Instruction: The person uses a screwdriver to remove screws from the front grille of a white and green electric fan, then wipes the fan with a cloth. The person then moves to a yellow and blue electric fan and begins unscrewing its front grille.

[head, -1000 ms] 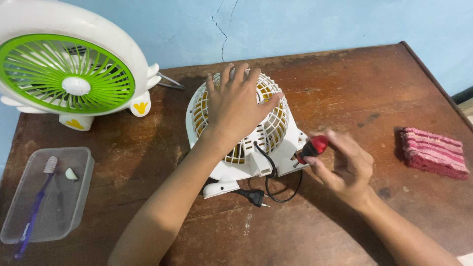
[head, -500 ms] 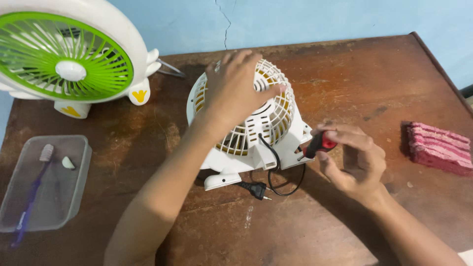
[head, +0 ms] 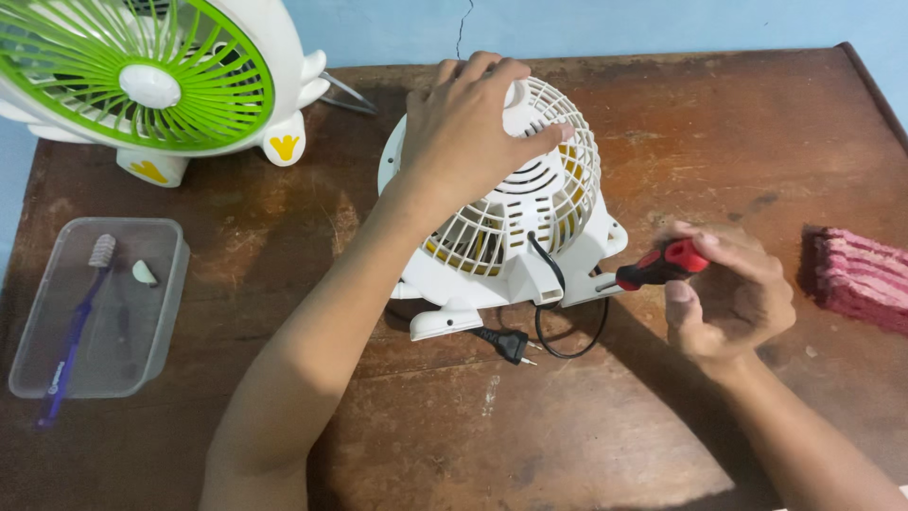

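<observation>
Now, head view, looking down on a scuffed brown wooden table (head: pixel 662 123), far right corner cut off by the frame. Lying near the middle, face down, a small white fan (head: pixel 515 222): ribbed plastic grille, rounded, yellow showing through the slots. Blades inside hidden behind the grille, impossible to make out properly. Left hand (head: pixel 468 128) spread flat over the top of that grille, fingers apart and pressing, covering a good part of it. Right hand (head: pixel 733 298) just beside the fan's right edge, fingers closed round a red and black screwdriver (head: pixel 662 267); shaft thin and mostly lost against the white bracket, tip touching the housing there, exact spot too small to tell. Black cord (head: pixel 558 312) looping out from the fan's rear, ending in a two-pin plug (head: pixel 511 345) resting on the wood below the fan, unplugged.

Top left, a second fan (head: pixel 151 85), standing, white shell with glossy green grille and little yellow feet, upper part cropped away. Behind it, something thin and metallic poking out, unclear what. Left edge, a clear plastic tub (head: pixel 156 312), rectangular with soft corners, holding a purple toothbrush (head: pixel 76 331) whose handle sticks out over the rim, plus a small pale lump, unidentifiable. Far right, a folded pink ribbed cloth (head: pixel 861 274), partly cut by the frame.
</observation>
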